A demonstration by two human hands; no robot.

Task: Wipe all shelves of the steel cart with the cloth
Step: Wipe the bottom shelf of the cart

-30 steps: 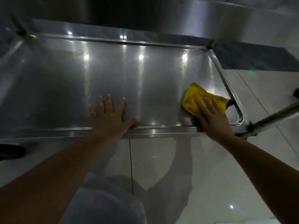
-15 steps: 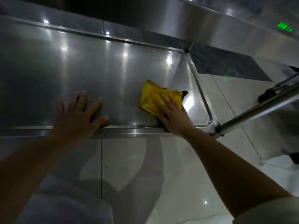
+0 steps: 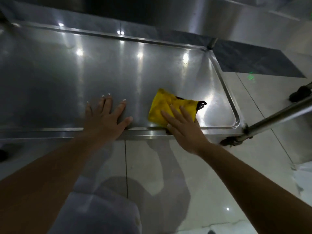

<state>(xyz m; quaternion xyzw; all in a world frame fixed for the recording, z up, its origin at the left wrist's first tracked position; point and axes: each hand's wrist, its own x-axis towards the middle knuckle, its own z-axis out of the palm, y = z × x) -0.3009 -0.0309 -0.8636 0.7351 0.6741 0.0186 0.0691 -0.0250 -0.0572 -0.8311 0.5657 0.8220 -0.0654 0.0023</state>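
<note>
A low steel cart shelf (image 3: 118, 78) with a raised rim fills the upper part of the view. On it, near the front rim and right of centre, lies a yellow cloth (image 3: 166, 105) with a dark edge showing on its right. My right hand (image 3: 184, 127) presses flat on the cloth's near part, fingers stretched over it. Left of it, my left hand (image 3: 105, 119) rests flat on the bare steel with fingers spread, the palm over the front rim. It holds nothing.
A steel cart tube (image 3: 278, 117) slants up from the shelf's front right corner. A steel surface (image 3: 219, 16) hangs above the shelf at the back. Pale floor tiles (image 3: 168, 183) lie below, a dark mat (image 3: 253, 63) at the right, and a black caster (image 3: 300, 95) beside it.
My right hand has slid the yellow cloth leftwards along the front of the shelf, away from the right corner. My left hand stays flat on the steel.
</note>
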